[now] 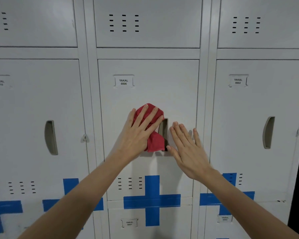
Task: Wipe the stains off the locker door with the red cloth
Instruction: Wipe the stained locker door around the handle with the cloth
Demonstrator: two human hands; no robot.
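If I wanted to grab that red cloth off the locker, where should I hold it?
Probably take the loose flap of the red cloth that hangs below the left hand, coming from underneath. That hand lies flat over the bunched upper part, pressing it to the locker door, so only the lower end is free to pinch. The right hand rests flat on the door beside it.

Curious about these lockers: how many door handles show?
3: left handle, middle handle partly behind the red cloth, right handle. More may lie below the frame.
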